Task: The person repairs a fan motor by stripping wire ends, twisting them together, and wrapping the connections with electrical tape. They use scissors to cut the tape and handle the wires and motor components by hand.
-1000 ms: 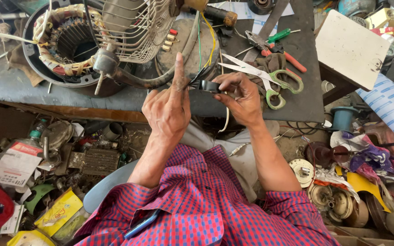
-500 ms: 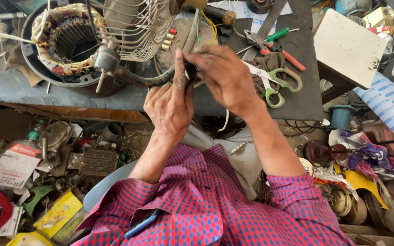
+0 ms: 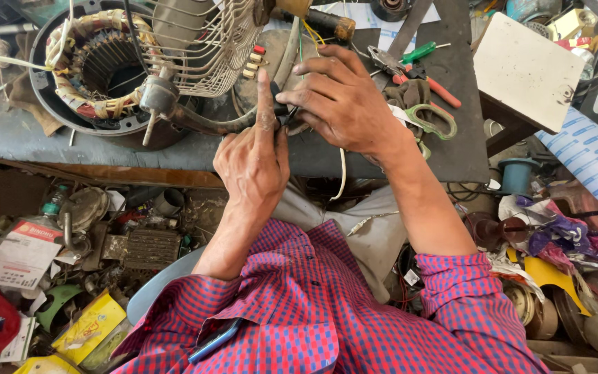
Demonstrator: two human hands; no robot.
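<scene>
My left hand (image 3: 252,166) rests at the bench's front edge with its index finger pointing straight up. Its thumb and other fingers pinch a small black part (image 3: 279,113) joined to thin wires. My right hand (image 3: 346,100) reaches over from the right and its fingertips close on the same black part, hiding most of it. A white wire (image 3: 342,173) hangs down from under my right hand. Yellow and green wires (image 3: 304,34) run up from the part toward the fan. The fan's bent neck (image 3: 202,123) lies just left of my hands.
A fan stator with copper windings (image 3: 95,69) and a wire fan guard (image 3: 209,41) lie on the dark bench (image 3: 29,138). Green-handled scissors (image 3: 432,119), red-handled pliers (image 3: 439,88) and a white board (image 3: 524,59) are to the right. Scrap parts litter the floor (image 3: 133,242).
My right hand has swung from beside the left hand up and over the black part, now covering it. The left hand has kept its place with the index finger raised.
</scene>
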